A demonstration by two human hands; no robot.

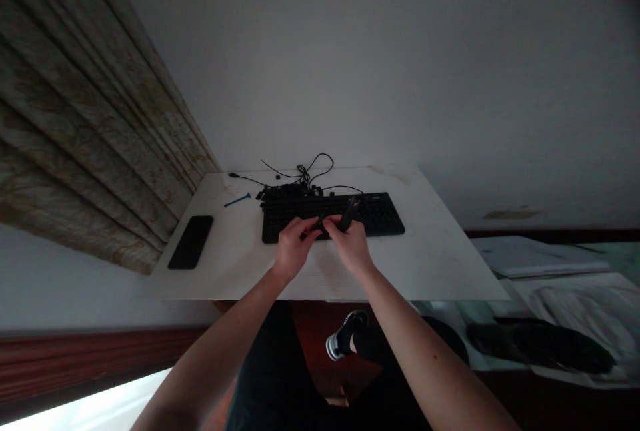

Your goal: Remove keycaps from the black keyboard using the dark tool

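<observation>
A black keyboard lies across the middle of a white table. My left hand rests on the keyboard's front edge, its fingers curled and pinched over the keys. Just to the right, my right hand is closed round a dark slim tool whose tip points up over the keys. Both hands nearly touch at the fingertips. Several loose black keycaps lie heaped at the keyboard's far left corner. What the left fingers pinch is too small to make out.
A black phone lies flat at the table's left. A small blue tool and a tangled black cable sit behind the keyboard. A patterned curtain hangs at left. Papers and dark objects lie low at right.
</observation>
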